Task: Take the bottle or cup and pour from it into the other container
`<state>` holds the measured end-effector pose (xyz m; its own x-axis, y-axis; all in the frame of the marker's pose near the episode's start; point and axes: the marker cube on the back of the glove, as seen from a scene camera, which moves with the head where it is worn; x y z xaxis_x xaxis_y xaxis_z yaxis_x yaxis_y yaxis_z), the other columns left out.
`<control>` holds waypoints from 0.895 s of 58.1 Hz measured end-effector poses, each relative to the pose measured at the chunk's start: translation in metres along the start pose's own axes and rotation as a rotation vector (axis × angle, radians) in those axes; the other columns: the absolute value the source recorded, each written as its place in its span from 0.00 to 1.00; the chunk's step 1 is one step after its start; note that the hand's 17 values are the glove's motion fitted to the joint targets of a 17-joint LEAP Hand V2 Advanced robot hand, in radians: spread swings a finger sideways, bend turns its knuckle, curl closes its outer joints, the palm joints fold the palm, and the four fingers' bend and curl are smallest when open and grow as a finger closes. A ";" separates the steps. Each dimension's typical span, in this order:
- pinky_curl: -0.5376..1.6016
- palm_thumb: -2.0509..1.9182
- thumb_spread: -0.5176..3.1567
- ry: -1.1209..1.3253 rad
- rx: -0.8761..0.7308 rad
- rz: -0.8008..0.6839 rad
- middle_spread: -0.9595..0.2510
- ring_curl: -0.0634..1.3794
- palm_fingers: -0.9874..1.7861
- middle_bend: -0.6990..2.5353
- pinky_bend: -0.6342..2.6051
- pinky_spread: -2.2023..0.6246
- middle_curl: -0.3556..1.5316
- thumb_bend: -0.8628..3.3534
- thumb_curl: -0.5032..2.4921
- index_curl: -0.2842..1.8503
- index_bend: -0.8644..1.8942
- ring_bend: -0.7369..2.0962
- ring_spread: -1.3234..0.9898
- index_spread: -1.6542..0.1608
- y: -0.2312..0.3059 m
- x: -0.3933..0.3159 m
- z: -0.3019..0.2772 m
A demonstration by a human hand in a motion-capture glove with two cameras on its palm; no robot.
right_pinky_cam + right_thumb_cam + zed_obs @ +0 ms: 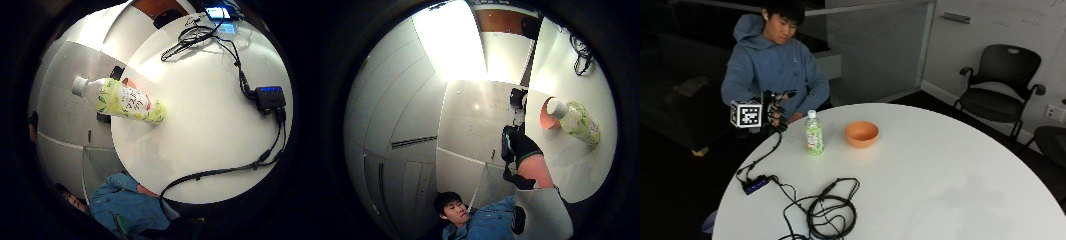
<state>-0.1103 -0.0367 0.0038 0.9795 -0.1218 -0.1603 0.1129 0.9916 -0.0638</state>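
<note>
Coiled black cables (830, 212) lie nearest us on the round white table (939, 185). Beyond them we see a green-labelled bottle (814, 133) upright just beside an orange bowl (861, 133), and the gloved right hand (775, 116) raised near the bottle, fingers relaxed, holding nothing

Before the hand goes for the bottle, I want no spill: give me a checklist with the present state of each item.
1. Bottle upright on the table: ok.
2. Bottle cap off for pouring: not ok, the white cap is still on.
3. Bowl upright, mouth open, beside the bottle and apart from it: ok.
4. Right hand free: ok, it hovers beside the bottle at the table edge and holds nothing.
5. Path from hand to bottle clear: ok, nothing lies between them; the cables lie nearer the camera.
6. Bottle has liquid in it: cannot tell, the label hides it.
</note>
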 end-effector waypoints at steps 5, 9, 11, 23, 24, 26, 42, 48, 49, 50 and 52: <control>0.36 0.70 0.39 0.011 0.094 -0.074 0.83 0.23 0.43 0.28 0.33 0.87 0.35 0.20 0.31 0.26 0.37 0.41 0.64 0.76 -0.017 -0.004 0.005; 0.36 0.70 0.39 0.013 0.014 -0.046 0.83 0.23 0.43 0.28 0.33 0.87 0.35 0.20 0.31 0.26 0.37 0.41 0.64 0.76 -0.007 -0.003 0.009; 0.36 0.70 0.39 0.012 -0.018 -0.021 0.83 0.23 0.43 0.27 0.33 0.87 0.35 0.20 0.31 0.26 0.37 0.41 0.64 0.76 -0.001 -0.002 0.013; 0.36 0.70 0.39 0.016 -0.033 0.005 0.83 0.23 0.43 0.28 0.33 0.87 0.36 0.20 0.31 0.26 0.37 0.41 0.65 0.76 -0.004 0.004 0.029; 0.36 0.70 0.39 0.020 -0.039 0.004 0.83 0.23 0.43 0.28 0.33 0.87 0.36 0.20 0.31 0.26 0.37 0.41 0.65 0.76 -0.004 0.005 0.031; 0.36 0.69 0.39 0.028 -0.053 0.001 0.83 0.23 0.43 0.28 0.33 0.87 0.36 0.20 0.31 0.26 0.37 0.41 0.65 0.76 -0.004 0.007 0.032; 0.37 0.69 0.39 0.032 -0.083 0.024 0.83 0.24 0.42 0.28 0.33 0.87 0.36 0.20 0.31 0.26 0.37 0.41 0.65 0.76 -0.010 0.013 0.049; 0.37 0.69 0.39 0.034 -0.089 0.021 0.83 0.24 0.42 0.27 0.33 0.87 0.36 0.20 0.31 0.27 0.37 0.41 0.65 0.76 -0.013 0.017 0.056; 0.37 0.69 0.39 0.034 -0.092 0.022 0.83 0.24 0.42 0.27 0.33 0.87 0.36 0.20 0.31 0.27 0.37 0.41 0.65 0.76 -0.013 0.018 0.058; 0.37 0.69 0.39 0.035 -0.094 0.024 0.83 0.24 0.42 0.27 0.33 0.87 0.36 0.20 0.31 0.27 0.37 0.41 0.65 0.76 -0.013 0.019 0.059; 0.37 0.69 0.39 0.036 -0.100 0.030 0.83 0.24 0.42 0.27 0.33 0.87 0.36 0.20 0.31 0.27 0.37 0.41 0.65 0.76 -0.013 0.020 0.061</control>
<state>-0.0816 -0.0496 0.0614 0.9754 -0.0958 -0.1984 0.0652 0.9856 -0.1558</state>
